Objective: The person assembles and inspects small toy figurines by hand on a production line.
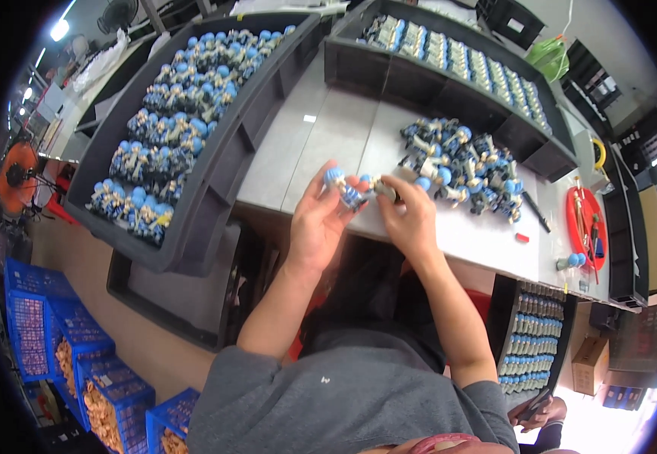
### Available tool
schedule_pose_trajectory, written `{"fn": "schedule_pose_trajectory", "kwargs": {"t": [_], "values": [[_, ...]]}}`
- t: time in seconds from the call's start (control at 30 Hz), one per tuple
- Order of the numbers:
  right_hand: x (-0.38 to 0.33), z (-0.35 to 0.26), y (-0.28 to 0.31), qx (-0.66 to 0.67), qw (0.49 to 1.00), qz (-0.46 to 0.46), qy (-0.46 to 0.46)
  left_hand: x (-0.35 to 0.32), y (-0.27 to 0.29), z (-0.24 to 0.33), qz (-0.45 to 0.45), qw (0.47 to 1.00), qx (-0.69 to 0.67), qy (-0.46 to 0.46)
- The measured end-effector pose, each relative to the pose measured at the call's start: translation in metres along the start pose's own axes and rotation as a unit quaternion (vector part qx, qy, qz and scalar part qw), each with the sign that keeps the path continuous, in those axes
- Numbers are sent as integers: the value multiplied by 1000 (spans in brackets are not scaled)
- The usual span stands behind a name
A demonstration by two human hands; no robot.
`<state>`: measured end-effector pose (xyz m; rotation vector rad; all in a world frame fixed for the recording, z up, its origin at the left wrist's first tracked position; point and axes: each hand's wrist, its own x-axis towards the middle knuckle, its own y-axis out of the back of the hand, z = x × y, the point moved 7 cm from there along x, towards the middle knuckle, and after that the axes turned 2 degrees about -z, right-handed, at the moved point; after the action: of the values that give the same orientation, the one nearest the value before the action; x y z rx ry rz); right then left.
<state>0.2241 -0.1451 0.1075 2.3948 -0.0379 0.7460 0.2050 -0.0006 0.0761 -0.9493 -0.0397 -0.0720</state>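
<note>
- Head view: the left hand [319, 219] is curled around a small blue-capped figurine [341, 187], fingers closed on it at the near edge of the grey table [305, 144].
- The right hand [411, 216] pinches the other end of the same piece or a second small part [383, 189]; the spot is too small to tell which, but the fingertips are drawn together on it.
- At two o'clock from the hands, a loose heap of like figurines [461, 163] lies on the table, near the right hand.
- At ten o'clock a long dark tray [215, 163] holds many more blue-capped figurines [173, 121] in bunches.
- At one o'clock a second dark tray [449, 87] carries them in tidy rows.
- At three o'clock sits a red round dish [587, 227] with tools; a black pen [536, 212] and a small red bit [522, 237] lie between it and the heap.
- Risk, as I judge it: the piece is worked right over the table's edge, so a slipped grip could drop it into the lap or onto the floor; a sweeping right wrist could also scatter the heap.
- Packages: blue lattice crates [79, 340] at seven o'clock hold orange-brown pieces; a brown carton [589, 363] stands at four o'clock, its label unreadable.
</note>
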Motion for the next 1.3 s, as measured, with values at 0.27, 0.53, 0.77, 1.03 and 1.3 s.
{"fn": "schedule_pose_trajectory", "kwargs": {"t": [0.27,0.53,0.77,1.03,1.3], "values": [[-21,20,65,112,985,115,-69,3,-26,-12,-30,999,30,16],[-50,51,102,183,961,152,-144,3,-49,-40,-61,994,64,66],[-70,65,112,213,948,176,-157,1,-65,-62,-78,987,79,112],[-80,80,138,221,937,231,-138,5,-87,-105,-152,967,120,165],[-86,94,140,227,929,254,-145,30,-111,-147,-234,954,164,91]]}}
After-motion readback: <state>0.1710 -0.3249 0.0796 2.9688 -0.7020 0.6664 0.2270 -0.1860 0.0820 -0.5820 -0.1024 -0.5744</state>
